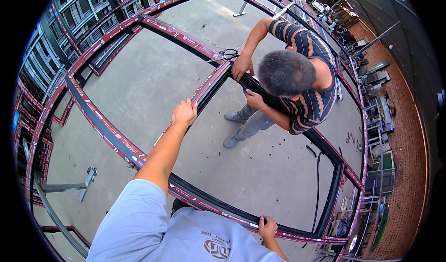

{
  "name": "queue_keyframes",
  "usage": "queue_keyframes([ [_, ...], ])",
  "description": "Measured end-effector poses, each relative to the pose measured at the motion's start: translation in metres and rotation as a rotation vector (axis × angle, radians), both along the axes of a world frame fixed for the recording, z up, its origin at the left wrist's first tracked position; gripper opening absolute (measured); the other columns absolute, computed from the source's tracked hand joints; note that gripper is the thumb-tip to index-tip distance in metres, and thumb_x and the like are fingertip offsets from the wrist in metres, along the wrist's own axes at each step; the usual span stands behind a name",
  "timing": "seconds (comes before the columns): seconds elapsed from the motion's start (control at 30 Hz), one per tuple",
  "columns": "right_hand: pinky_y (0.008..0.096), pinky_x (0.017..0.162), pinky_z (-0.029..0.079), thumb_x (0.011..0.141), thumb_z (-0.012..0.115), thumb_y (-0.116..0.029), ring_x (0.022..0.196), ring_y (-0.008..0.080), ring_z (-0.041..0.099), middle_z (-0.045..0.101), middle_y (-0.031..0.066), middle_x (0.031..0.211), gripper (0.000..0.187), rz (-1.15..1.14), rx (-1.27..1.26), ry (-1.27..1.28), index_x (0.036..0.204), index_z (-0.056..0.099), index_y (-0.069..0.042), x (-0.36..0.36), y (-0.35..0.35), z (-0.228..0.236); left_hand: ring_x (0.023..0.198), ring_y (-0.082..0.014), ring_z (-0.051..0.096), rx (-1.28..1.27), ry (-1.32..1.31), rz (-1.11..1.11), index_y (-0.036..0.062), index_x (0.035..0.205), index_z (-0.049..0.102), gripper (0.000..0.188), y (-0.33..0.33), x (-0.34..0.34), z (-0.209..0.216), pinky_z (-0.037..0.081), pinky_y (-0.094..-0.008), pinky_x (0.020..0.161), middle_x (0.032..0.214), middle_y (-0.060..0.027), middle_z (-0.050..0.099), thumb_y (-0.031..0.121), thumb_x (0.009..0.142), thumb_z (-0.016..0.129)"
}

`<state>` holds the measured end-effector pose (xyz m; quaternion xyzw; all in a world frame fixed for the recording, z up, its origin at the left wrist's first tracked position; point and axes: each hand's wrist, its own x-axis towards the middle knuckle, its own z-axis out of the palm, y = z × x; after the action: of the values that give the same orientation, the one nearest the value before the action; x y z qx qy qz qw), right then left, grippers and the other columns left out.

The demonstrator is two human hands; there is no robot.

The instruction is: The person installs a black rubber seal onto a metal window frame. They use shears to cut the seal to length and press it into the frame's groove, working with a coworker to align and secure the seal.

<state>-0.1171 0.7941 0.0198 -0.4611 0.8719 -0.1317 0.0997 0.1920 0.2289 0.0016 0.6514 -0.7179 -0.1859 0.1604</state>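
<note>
A large metal window or door frame, covered in red printed film with black inner edges, stretches around and in front of me. My left hand reaches out, its fingers wrapped over a cross bar of it. Close to my body, my right hand grips the near bar, thumb on top. Opposite me, a co-worker in a striped shirt bends over the inner corner. One co-worker hand presses at that corner; the other hand holds a black strip beside it.
What look like dark-handled scissors lie on the frame near the corner. A thin black strip hangs or lies inside the opening, with scraps on the concrete floor. Metal stands support the left side. Stacked frames fill the far left; a brick wall runs along the right.
</note>
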Motion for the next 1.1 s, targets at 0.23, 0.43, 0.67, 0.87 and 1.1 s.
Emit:
queue_keyframes([
  [0.23, 0.0488, 0.079, 0.055, 0.095, 0.065, -0.027, 0.086, 0.0406, 0.071, 0.075, 0.0187, 0.091, 0.026, -0.005, 0.003, 0.011, 0.093, 0.076, -0.004, 0.000, 0.000, 0.000, 0.103, -0.0477, 0.068, 0.019, -0.002, 0.000, 0.0026, 0.119, 0.055, 0.044, 0.001, -0.001, 0.002, 0.055, -0.0575, 0.089, 0.112, -0.0282, 0.067, 0.044, 0.108, 0.044],
  [0.43, 0.0483, 0.079, 0.055, 0.095, 0.065, -0.026, 0.086, 0.0402, 0.071, 0.075, 0.0185, 0.091, 0.025, 0.002, -0.008, 0.005, 0.093, 0.076, -0.004, -0.001, -0.001, -0.001, 0.103, -0.0476, 0.068, 0.030, -0.015, 0.002, 0.0029, 0.119, 0.055, 0.044, 0.000, -0.002, 0.002, 0.055, -0.0572, 0.090, 0.113, -0.0278, 0.067, 0.044, 0.108, 0.044],
  [0.67, 0.0477, 0.079, 0.055, 0.095, 0.065, -0.025, 0.086, 0.0400, 0.071, 0.075, 0.0185, 0.092, 0.024, 0.007, -0.009, 0.003, 0.093, 0.076, -0.004, 0.002, -0.003, 0.001, 0.101, -0.0482, 0.068, 0.014, -0.015, 0.003, 0.0032, 0.118, 0.056, 0.044, -0.003, 0.001, -0.005, 0.055, -0.0579, 0.088, 0.111, -0.0281, 0.067, 0.044, 0.108, 0.044],
  [0.87, 0.0487, 0.080, 0.056, 0.092, 0.066, -0.023, 0.086, 0.0399, 0.072, 0.075, 0.0187, 0.091, 0.021, 0.006, -0.012, 0.009, 0.092, 0.076, -0.004, -0.001, 0.001, -0.002, 0.105, -0.0451, 0.069, 0.041, -0.057, -0.016, 0.0020, 0.121, 0.055, 0.046, 0.001, -0.004, 0.005, 0.057, -0.0542, 0.090, 0.115, -0.0269, 0.067, 0.044, 0.108, 0.043],
  [1.1, 0.0483, 0.080, 0.055, 0.093, 0.065, -0.025, 0.087, 0.0398, 0.071, 0.075, 0.0184, 0.092, 0.024, -0.011, 0.006, 0.012, 0.092, 0.076, -0.004, 0.000, 0.000, -0.002, 0.103, -0.0462, 0.069, 0.017, -0.045, -0.011, 0.0023, 0.120, 0.055, 0.045, 0.000, -0.002, 0.004, 0.057, -0.0551, 0.088, 0.113, -0.0278, 0.067, 0.044, 0.108, 0.043],
])
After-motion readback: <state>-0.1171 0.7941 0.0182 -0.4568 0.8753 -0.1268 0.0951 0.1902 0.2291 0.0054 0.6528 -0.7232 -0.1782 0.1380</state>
